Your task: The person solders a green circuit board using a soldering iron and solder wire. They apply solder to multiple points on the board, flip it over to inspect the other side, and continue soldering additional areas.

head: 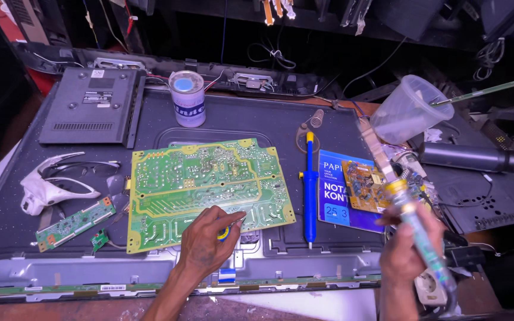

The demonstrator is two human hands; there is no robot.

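Note:
A large green circuit board [206, 181] lies solder side up on the dark back panel of a flat screen [328, 244]. My left hand [206, 241] rests at the board's near edge, its index finger stretched along that edge, with a small yellow and blue thing under the fingers. My right hand [406, 244] is closed around a soldering iron [403, 202] with a clear greenish handle, whose tip points up and away toward a clear plastic cup [408, 108]. The iron hovers beside a small orange circuit board [366, 185].
A blue desoldering pump [310, 187] lies right of the big board. The small orange board sits on a blue booklet [334, 196]. Also here are a white can [187, 98], a grey cover [90, 106], white magnifier glasses [55, 181], a narrow green board [75, 224] and a black cylinder [468, 157].

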